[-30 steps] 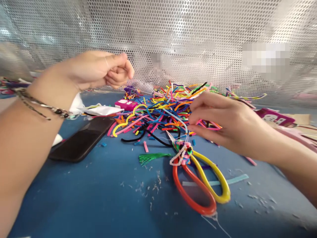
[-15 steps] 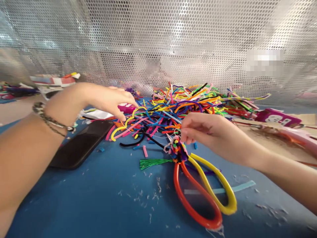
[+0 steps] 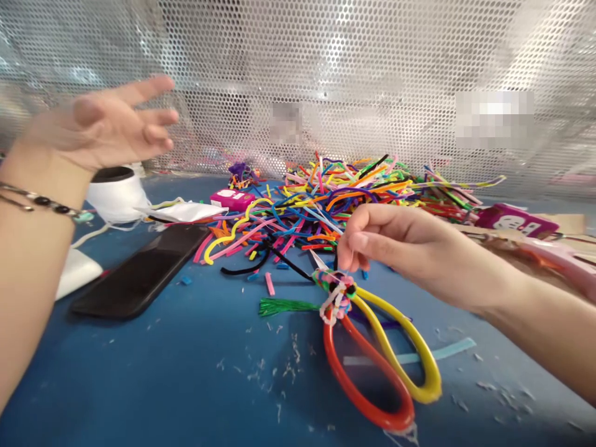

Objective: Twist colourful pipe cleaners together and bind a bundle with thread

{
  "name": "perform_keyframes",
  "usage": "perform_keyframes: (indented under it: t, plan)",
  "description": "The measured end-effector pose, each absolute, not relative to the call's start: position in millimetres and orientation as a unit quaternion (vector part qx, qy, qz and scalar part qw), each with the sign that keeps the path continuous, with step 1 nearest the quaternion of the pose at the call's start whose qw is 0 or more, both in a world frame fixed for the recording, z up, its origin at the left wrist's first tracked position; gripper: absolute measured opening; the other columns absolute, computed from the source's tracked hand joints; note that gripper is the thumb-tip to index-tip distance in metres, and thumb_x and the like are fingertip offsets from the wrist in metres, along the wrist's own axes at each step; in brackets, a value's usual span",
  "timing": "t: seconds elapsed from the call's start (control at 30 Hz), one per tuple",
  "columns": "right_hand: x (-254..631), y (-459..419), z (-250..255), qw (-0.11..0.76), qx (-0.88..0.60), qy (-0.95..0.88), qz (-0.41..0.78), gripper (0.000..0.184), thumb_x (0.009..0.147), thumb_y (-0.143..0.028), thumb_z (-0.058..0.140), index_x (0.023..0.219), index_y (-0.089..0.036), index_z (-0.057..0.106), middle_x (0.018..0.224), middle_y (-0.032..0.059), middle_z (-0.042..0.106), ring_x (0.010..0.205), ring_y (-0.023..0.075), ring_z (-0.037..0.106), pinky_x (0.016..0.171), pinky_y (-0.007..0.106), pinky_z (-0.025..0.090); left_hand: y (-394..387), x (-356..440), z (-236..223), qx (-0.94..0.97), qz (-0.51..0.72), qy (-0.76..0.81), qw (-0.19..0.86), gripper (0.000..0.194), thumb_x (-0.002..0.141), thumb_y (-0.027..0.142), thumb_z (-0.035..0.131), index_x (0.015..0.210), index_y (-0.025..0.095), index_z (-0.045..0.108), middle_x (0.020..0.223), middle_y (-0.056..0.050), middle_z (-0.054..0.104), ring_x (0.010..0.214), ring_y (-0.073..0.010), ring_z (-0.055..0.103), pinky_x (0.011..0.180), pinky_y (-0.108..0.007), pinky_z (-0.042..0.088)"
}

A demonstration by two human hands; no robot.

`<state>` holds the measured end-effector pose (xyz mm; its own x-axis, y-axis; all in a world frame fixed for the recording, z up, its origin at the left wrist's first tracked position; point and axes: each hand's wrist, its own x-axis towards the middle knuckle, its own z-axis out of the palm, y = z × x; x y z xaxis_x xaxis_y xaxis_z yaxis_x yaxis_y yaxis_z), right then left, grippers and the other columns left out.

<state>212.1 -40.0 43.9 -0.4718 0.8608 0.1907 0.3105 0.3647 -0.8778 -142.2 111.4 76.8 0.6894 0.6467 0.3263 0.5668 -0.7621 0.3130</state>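
My right hand [image 3: 386,248] is closed in a pinch on a thin pale thread [image 3: 344,271]. Just under its fingertips is a small bundle of multicoloured fuzzy bits [image 3: 342,295], pink, black and white on the side facing me. Behind the bundle lie scissors with a red and a yellow handle [image 3: 435,386]; their pivot is hidden. My left hand [image 3: 121,121] is raised at upper left, fingers spread, and I see nothing in it. Below it stands a white spool [image 3: 116,195]. A green tassel [image 3: 286,307] lies left of the bundle.
A heap of coloured pipe cleaners [image 3: 354,186] spreads across the back before a perforated metal screen [image 3: 326,74]. A black phone [image 3: 144,273] lies at left. Magenta labelled packs [image 3: 516,221] and a purple fuzzy clump [image 3: 239,174] are around the heap. Lint and a pale blue strip [image 3: 454,349] lie in front.
My left hand has moved up and left, away from the pipe cleaners, its fingers spreading. The bundle has turned, showing its pink and white side. My right hand stays almost in place.
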Motion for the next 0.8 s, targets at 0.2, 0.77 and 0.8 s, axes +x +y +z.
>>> perform_keyframes:
  t: [0.2,0.77,0.8]
  plan:
    - [209.1,-36.6,34.4,0.377,-0.367,-0.691,0.496,0.014,0.083,-0.021,0.047,0.07,-0.016,0.049,0.069,-0.0003,0.059,0.065,0.0075,0.054,0.063,0.021,0.042,120.7,-135.6,71.0,0.866,0.041,0.482,0.126,0.052,0.074,0.052,0.049,0.102,0.009,0.056,0.101,-0.006,0.063,0.092,-0.0187,0.05,0.077,-0.027,0.041]
    - [203.2,-40.0,26.3,0.436,-0.368,-0.608,0.552,0.018,0.081,-0.022,0.049,0.065,-0.014,0.047,0.057,-0.0041,0.049,0.053,0.0041,0.043,0.054,0.017,0.036,-15.1,35.7,35.3,0.964,0.142,0.221,-0.037,0.035,0.066,0.057,0.057,0.073,0.024,0.065,0.065,0.0,0.063,0.058,-0.0147,0.056,0.055,-0.025,0.037]
    - [203.6,-40.0,26.6,0.434,-0.375,-0.606,0.551,0.018,0.081,-0.023,0.05,0.065,-0.014,0.047,0.057,-0.0041,0.049,0.052,0.0042,0.043,0.053,0.017,0.036,-13.2,35.5,33.3,0.968,0.124,0.216,-0.011,0.034,0.065,0.056,0.058,0.071,0.024,0.065,0.063,0.001,0.062,0.057,-0.0139,0.056,0.054,-0.024,0.036]
